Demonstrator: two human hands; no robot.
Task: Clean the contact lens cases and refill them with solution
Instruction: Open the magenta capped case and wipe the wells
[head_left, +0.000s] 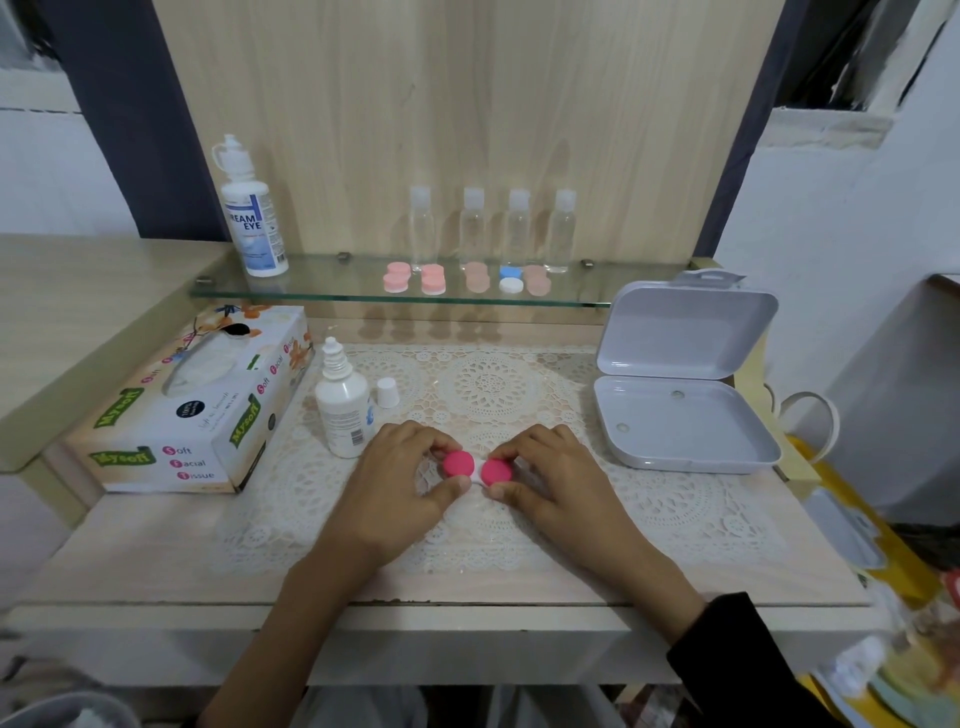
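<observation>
Centrally on the pale wooden table, on a white lace doily, lies a white contact lens case with two round pink caps, both caps on. The left hand pinches the left cap between thumb and curled fingers; the right hand pinches the right cap the same way.

At 10 o'clock from the case stands a small white plastic solution bottle with its dropper tip bare, and its little white cap stands upright just beside it at 3 o'clock. At 9 o'clock lies a floral cardboard tissue box, with white tissue showing in its slot. At 2 o'clock a grey hinged plastic box stands open, its lid tipped back.

At 12 o'clock runs a glass shelf. On its left end stands a large white solution bottle with a blue label. To the right, four small clear plastic bottles with white caps stand in a row; whether they hold liquid I cannot tell. In front of them lie capped lens cases in pink, peach and blue-and-white.
</observation>
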